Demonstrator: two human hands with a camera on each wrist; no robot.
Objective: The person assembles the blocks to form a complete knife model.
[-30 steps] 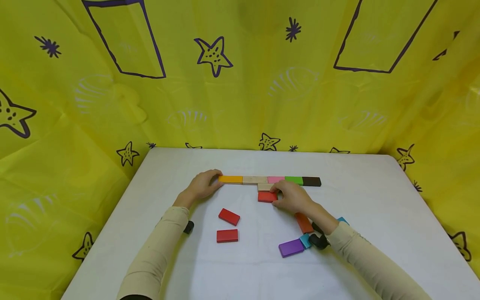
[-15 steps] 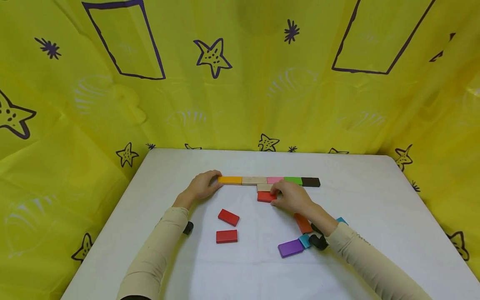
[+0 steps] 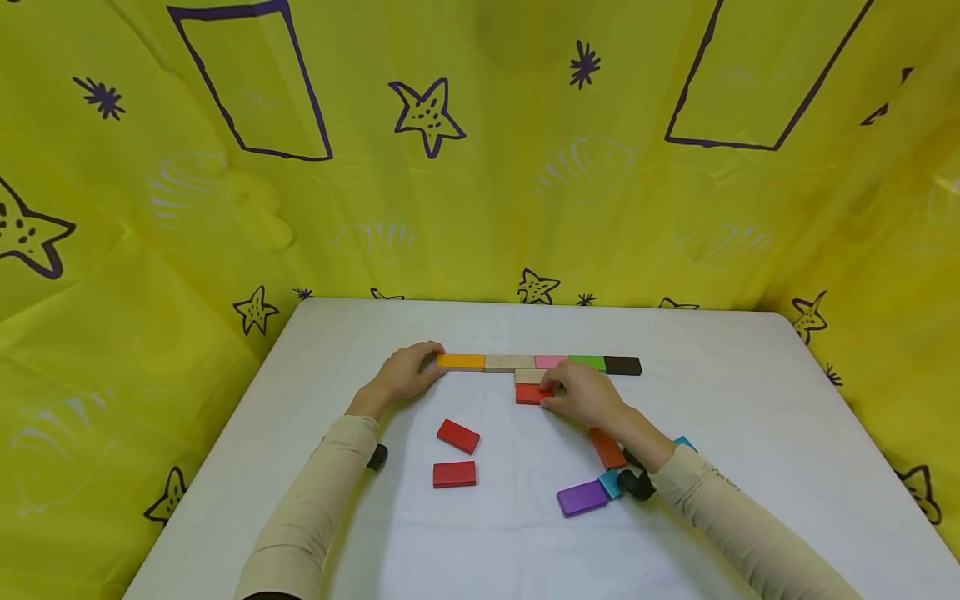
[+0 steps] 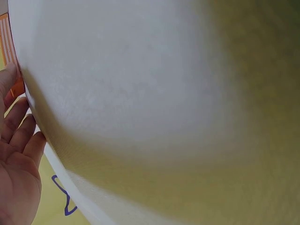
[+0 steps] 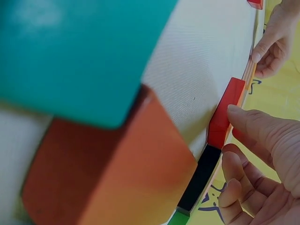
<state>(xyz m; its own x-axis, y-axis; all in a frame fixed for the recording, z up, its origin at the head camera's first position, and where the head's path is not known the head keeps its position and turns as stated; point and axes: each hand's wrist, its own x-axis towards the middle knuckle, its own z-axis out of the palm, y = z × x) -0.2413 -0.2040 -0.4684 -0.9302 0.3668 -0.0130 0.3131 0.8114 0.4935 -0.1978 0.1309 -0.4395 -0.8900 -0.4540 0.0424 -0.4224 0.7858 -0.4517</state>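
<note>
A row of flat blocks lies on the white table [image 3: 750,417]: orange [image 3: 461,362], beige [image 3: 509,362], pink [image 3: 551,361], green [image 3: 587,362] and black [image 3: 622,365]. Below the row sits a second beige block [image 3: 527,376] with a red block [image 3: 531,393] just in front of it. My right hand [image 3: 553,392] grips the red block's right end; the right wrist view shows my thumb [image 5: 251,123] on the red block [image 5: 227,110]. My left hand [image 3: 429,360] rests its straight fingers against the orange block's left end, as the left wrist view shows with the hand [image 4: 16,154] and orange block [image 4: 8,51].
Two loose red blocks [image 3: 458,435] [image 3: 454,473] lie near the left forearm. An orange-brown block [image 3: 606,447], a purple one [image 3: 582,497] and a teal one [image 3: 611,482] lie by the right wrist. Yellow star-printed cloth [image 3: 480,167] surrounds the table on three sides.
</note>
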